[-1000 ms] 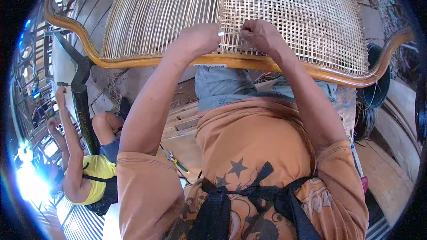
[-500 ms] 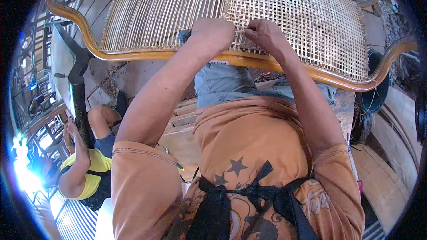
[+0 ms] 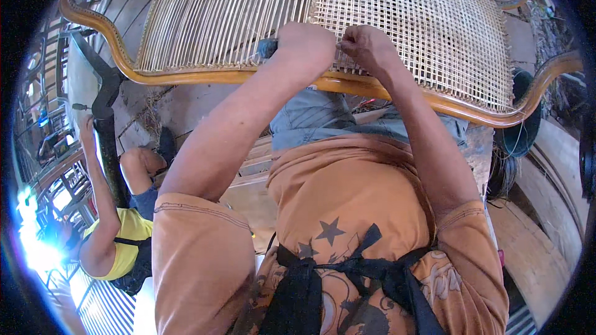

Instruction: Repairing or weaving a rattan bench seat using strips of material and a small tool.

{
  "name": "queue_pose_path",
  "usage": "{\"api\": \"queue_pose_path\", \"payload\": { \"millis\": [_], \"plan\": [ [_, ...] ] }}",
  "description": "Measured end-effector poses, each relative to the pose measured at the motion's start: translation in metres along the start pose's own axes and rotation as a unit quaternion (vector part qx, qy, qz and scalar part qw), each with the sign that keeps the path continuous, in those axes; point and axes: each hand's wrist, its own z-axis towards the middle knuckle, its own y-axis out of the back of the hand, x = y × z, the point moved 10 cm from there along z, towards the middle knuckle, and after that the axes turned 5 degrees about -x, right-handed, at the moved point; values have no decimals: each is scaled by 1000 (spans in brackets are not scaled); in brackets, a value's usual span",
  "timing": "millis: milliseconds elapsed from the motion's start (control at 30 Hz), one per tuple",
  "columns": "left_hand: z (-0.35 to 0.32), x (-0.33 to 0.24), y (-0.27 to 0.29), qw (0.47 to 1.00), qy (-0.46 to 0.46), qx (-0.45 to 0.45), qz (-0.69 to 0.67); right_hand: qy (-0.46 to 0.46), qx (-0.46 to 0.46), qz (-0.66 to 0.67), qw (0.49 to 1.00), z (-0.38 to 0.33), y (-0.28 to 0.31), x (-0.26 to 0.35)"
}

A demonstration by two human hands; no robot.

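A cane panel in a curved, varnished wooden frame lies in front of me, above my lap. Its right part is woven into a tight grid; the left part has strands running mostly one way. My left hand is closed over the border between the parts. From its left side sticks out a dark blue-grey rounded end, apparently in its grip. Just to the right, my right hand pinches close above the woven cane. Whatever lies between its fingertips is too small to make out.
At the left, a person in a yellow shirt sits with one arm raised to a dark curved post. A dark green bucket stands beyond the frame's right end. Wooden boards lie at the right.
My left hand has shifted slightly right, nearer my right hand, and the dark end has moved with it. The right hand stays nearly in place. The other person's arm has risen.
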Motion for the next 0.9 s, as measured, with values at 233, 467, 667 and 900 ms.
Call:
{"api": "queue_pose_path", "payload": {
  "millis": [233,467,667,900],
  "plan": [
    [1,24,-28,995,23,27,-97,50,-13,-36,998,1,2,6],
    [7,33,-45,992,4,13,-129,55,-5,-44,997,5,-3,11],
    [4,26,-38,987,33,74,-141,29,21,48,998,-6,2,10],
    [-4,9,-22,999,2,-23,-45,108,2,17,994,-14,8,8]
  ]
}}
